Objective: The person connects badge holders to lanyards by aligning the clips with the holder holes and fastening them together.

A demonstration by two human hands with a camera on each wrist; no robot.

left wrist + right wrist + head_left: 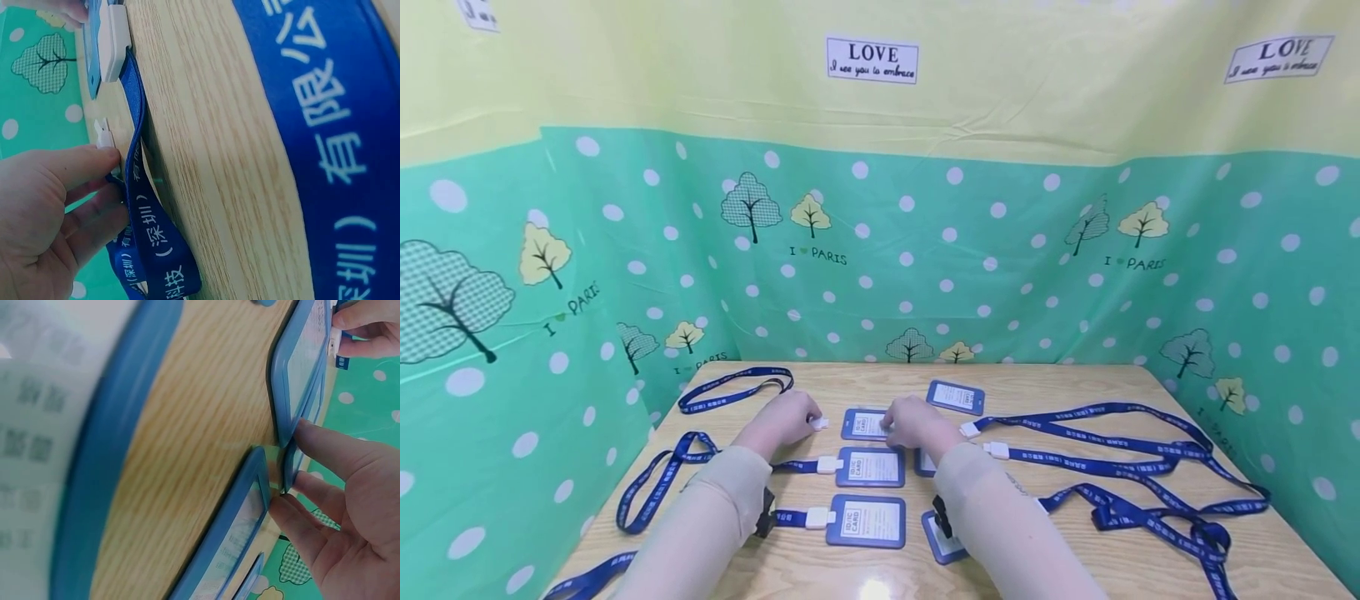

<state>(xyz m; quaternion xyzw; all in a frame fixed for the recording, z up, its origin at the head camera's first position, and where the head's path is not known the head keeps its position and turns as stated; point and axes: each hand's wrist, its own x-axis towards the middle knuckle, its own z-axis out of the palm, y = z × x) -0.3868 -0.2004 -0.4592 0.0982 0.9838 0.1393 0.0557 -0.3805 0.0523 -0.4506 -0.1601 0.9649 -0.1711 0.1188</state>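
Observation:
My left hand [784, 421] pinches the white clip [820, 423] of a blue lanyard between thumb and fingers; in the left wrist view the clip [105, 134] points away from the fingertips. Just to its right, a blue badge holder [855, 423] with a white ID card lies at the back of the middle column, its left end facing the clip. My right hand [916, 423] grips that holder's right end, with the thumb on its top and fingers along its edge. In the right wrist view the gripped holder [292, 464] is partly hidden behind a nearer one.
Two badge holders with clips attached, one in the middle [870, 467] and one nearer [867, 522], lie in front. Another holder [956, 397] lies behind my right hand. Blue lanyards spread over the right [1150, 462] and left [658, 483] of the wooden table [820, 575]. A patterned curtain [910, 275] stands behind.

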